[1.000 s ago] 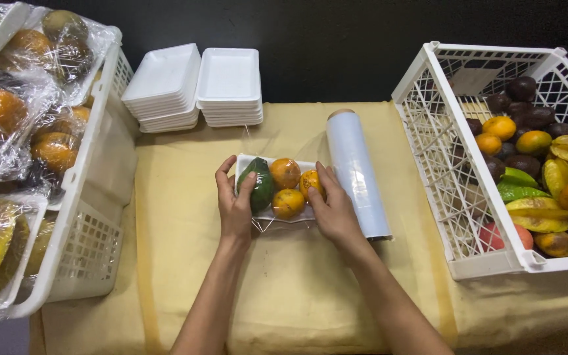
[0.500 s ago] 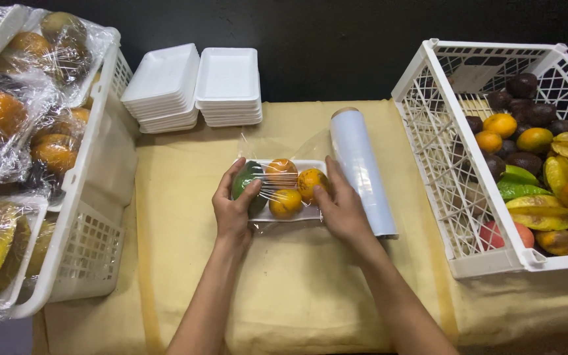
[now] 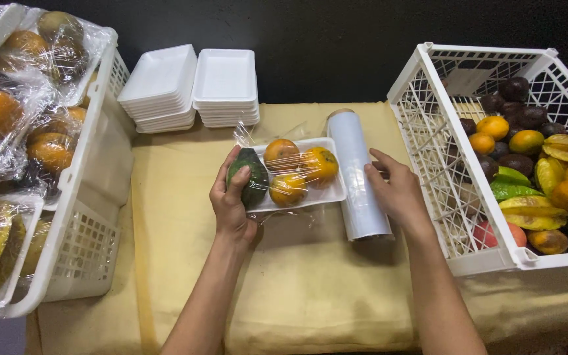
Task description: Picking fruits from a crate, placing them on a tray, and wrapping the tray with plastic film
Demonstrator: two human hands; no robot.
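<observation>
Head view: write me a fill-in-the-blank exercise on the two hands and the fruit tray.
1. The left hand grips the ____ end of the white foam tray of film-wrapped fruit.
2. The right hand rests on the white ____ of cling film.
3. The tray holds one dark green avocado and ____ orange fruits.

Missing words: left; roll; three

Both forearms enter from the lower edge of the view and are bare along their whole visible length; no sleeve, cuff or glove shows on either. The left hand (image 3: 233,197) is uncovered, with no ring, watch, strap or bracelet seen at fingers or wrist. The right hand (image 3: 397,190) is likewise uncovered, wrist plain. Fingernails appear short and unpainted, as far as the view allows. Forearms are slim. No bandage, marking or tattoo is visible. Upper arms and clothing lie outside the frame.
</observation>
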